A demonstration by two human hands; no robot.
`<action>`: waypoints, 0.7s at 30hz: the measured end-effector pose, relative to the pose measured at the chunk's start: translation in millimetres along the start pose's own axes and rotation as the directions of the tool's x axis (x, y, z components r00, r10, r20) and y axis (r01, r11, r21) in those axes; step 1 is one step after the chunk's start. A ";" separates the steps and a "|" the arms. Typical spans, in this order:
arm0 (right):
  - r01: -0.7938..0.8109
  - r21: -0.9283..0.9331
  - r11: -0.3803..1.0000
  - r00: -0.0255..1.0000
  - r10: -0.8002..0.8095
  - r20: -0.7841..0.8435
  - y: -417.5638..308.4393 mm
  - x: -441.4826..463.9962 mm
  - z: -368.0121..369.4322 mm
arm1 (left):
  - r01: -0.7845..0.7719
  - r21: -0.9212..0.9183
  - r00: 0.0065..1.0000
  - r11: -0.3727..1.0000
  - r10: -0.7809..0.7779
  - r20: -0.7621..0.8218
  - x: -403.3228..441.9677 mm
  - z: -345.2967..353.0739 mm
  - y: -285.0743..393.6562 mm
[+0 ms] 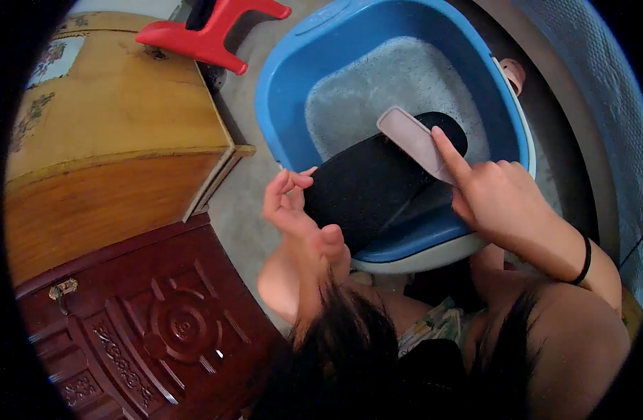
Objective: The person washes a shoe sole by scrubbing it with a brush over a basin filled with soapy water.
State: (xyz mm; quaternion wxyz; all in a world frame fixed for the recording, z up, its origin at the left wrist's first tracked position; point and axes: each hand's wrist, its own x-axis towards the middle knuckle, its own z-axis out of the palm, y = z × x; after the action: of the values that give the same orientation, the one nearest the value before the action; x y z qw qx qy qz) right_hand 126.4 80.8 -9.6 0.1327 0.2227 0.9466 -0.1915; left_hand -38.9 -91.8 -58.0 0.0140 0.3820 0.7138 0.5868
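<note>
A long black flat item (363, 183), rounded at its far end and resembling an insole, slants over the near part of a blue basin (279, 91) of soapy water (377, 91). My left hand (297, 210) is at its near left end, fingers curled round the edge. In my right hand (493, 185) is a pale pink brush (414, 140), index finger stretched along its back. The brush lies against the top of the black item near its far end; its underside is hidden.
A red plastic stool (213, 42) stands beyond the basin at the upper left. Left are a yellow wooden cabinet (125, 91) and a dark red carved door panel (146, 322). A pink shoe (513, 75) sits behind the basin's right rim.
</note>
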 end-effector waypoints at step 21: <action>0.416 0.068 0.907 0.905 -0.420 0.071 4.2 -9.3 -15.5 | 0.056 -0.014 0.998 0.998 -0.056 0.026 -0.5 -1.5 4.8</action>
State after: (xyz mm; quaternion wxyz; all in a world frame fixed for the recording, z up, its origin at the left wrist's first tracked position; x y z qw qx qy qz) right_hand 133.9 87.3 6.1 0.1227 0.0098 0.9607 -0.2490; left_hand -36.7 -93.2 -53.7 0.0424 0.3692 0.7198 0.5863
